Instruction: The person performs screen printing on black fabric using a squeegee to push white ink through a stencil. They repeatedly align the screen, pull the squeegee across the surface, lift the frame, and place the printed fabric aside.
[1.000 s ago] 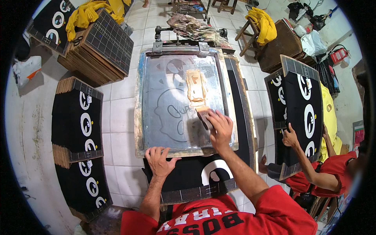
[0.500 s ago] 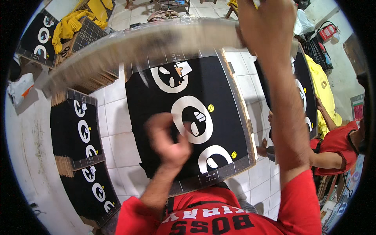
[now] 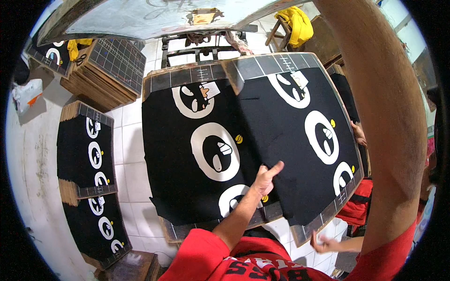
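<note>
In front of me lies a board with black fabric (image 3: 164,164) printed with white ring shapes and small yellow marks. A second fabric-covered board (image 3: 293,140) with the same print overlaps its right side. My left hand (image 3: 265,181) is closed at the second board's left edge, thumb stretched over the fabric; its fingers are partly hidden. My right arm (image 3: 386,103) reaches up past the top of the picture, and its hand is out of sight. A large framed screen (image 3: 154,21) is raised across the top.
A co-worker's hand (image 3: 359,133) is at the second board's right edge; their other hand (image 3: 325,243) is near its lower corner. Stacked boards (image 3: 101,70) and more printed boards (image 3: 86,154) line the left. Yellow cloth (image 3: 297,25) hangs over a stool at the back.
The framed screen has swung up and away from the fabric. The second board has come in from the right over the first. My left hand has moved right to its edge.
</note>
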Available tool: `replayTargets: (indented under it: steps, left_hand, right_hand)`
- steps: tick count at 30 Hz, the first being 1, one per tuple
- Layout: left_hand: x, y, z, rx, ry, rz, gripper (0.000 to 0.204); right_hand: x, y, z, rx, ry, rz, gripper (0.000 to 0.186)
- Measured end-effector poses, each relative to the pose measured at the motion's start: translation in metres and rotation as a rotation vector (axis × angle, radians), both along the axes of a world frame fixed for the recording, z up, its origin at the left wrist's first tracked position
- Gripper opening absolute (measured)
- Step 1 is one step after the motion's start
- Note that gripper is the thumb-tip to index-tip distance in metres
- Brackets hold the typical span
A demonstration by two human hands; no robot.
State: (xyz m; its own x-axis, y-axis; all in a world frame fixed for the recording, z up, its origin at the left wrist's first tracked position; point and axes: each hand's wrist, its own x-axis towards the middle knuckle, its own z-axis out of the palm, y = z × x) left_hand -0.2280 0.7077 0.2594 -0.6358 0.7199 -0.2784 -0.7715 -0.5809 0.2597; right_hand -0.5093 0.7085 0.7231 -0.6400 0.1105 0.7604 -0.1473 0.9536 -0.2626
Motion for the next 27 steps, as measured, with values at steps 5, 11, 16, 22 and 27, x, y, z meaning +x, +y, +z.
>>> replayTargets:
  steps: [5,11,16,22,27]
  left_hand:
    - [-0.014,-0.030,0.056,-0.298,0.124,0.181,0.042]
    - [-0.017,-0.113,0.082,-0.341,0.073,0.272,0.044]
    - [-0.007,-0.190,0.090,-0.470,0.055,0.305,0.048]
    - [0.023,-0.278,0.075,-0.423,0.026,0.344,0.048]
    - [0.032,-0.310,0.059,-0.252,-0.034,0.406,0.048]
  right_hand:
    - [-0.016,0.001,0.013,-0.034,0.051,0.017,0.037]
    - [-0.016,-0.002,0.013,0.034,0.159,-0.041,0.040]
    - [-0.012,0.005,0.019,0.028,-0.008,0.017,0.041]
    - [-0.023,0.004,0.012,0.099,0.187,-0.161,0.057]
    - [-0.007,0.002,0.018,0.076,0.163,-0.233,0.057]
